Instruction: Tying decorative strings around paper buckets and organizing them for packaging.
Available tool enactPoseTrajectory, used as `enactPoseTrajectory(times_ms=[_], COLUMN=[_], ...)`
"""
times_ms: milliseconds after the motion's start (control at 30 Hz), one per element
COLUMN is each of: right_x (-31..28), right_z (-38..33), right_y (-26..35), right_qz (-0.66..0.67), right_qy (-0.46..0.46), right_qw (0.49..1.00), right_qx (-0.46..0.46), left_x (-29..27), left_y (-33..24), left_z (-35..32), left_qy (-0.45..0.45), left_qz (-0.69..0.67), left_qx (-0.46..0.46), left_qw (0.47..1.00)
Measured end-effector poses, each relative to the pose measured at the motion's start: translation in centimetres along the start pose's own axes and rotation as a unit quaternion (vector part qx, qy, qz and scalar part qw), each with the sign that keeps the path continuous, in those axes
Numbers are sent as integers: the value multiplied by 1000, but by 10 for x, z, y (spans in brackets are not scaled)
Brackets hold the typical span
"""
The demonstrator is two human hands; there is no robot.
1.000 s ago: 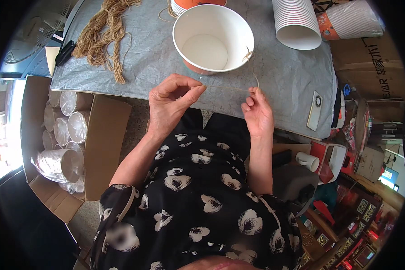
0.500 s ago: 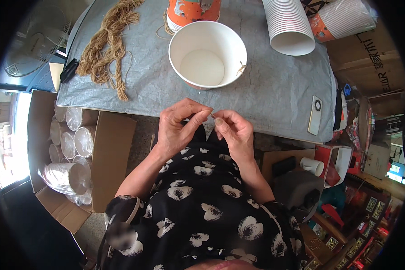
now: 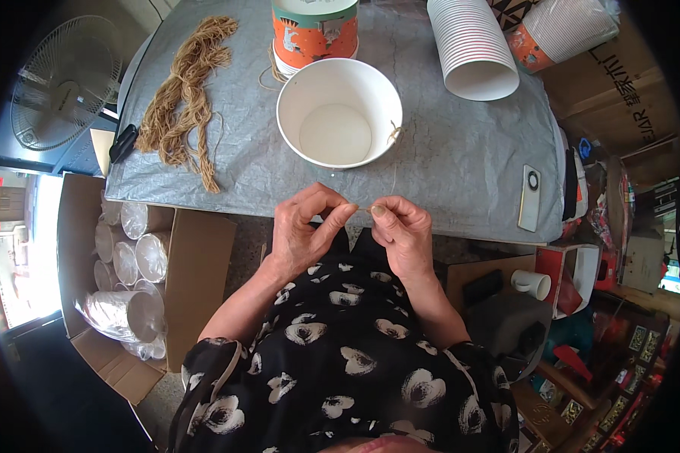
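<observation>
My left hand [image 3: 313, 224] and my right hand [image 3: 402, 230] meet at the table's near edge, thumbs and forefingers pinched. Between the fingertips runs a short, taut bit of tan twine [image 3: 364, 210]. Just beyond them a white paper bucket [image 3: 336, 124] stands with its open top toward me. A small twine knot [image 3: 394, 133] shows at the right side of its rim. Behind it is an orange and green printed bucket [image 3: 315, 39]. To the left lies a loose bundle of tan twine [image 3: 181, 106] on the grey table cover [image 3: 249, 162].
Nested white buckets [image 3: 476, 49] and a plastic-wrapped stack [image 3: 565, 38] lie at the far right. A phone [image 3: 531, 198] rests near the right edge. At lower left, a cardboard box [image 3: 196, 279] holds wrapped stacks. A white mug [image 3: 531, 284] sits at right, a fan [image 3: 66, 83] far left.
The view has shifted, so the table and buckets appear lower. My fingertips have drawn slightly apart, and the twine now shows stretched between them.
</observation>
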State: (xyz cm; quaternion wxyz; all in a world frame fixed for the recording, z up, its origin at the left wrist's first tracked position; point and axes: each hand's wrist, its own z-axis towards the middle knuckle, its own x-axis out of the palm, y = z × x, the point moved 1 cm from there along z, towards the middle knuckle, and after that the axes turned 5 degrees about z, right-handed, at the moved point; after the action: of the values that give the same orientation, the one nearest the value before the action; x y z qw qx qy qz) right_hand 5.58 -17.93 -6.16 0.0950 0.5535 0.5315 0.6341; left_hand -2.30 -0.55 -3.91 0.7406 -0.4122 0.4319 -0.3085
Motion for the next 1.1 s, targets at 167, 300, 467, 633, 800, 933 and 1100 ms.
enactPoseTrajectory(times_ms=[167, 300, 467, 633, 800, 933, 1100], right_x=[-30, -22, 64, 63, 54, 56, 63], right_z=[18, 51, 90, 113, 90, 68, 51], right_y=[48, 114, 136, 90, 75, 77, 68], right_qz=[-123, -282, -285, -365, -446, -497, -558], right_qy=[-56, -80, 15, 112, 140, 190, 214], right_qw=[989, 924, 877, 894, 868, 840, 800], right_qx=[-61, -246, -387, -236, -170, -104, -63], left_x=[-59, -79, -25, -47, -62, -57, -54], left_y=[3, 5, -5, -21, 5, 9, 20], left_z=[35, 70, 61, 78, 61, 21, -1], left_qy=[-76, -68, 24, 55, 81, 79, 52], left_qz=[299, 398, 328, 362, 303, 261, 255], left_qx=[189, 190, 230, 178, 180, 182, 170], left_qw=[932, 895, 916, 914, 932, 945, 950])
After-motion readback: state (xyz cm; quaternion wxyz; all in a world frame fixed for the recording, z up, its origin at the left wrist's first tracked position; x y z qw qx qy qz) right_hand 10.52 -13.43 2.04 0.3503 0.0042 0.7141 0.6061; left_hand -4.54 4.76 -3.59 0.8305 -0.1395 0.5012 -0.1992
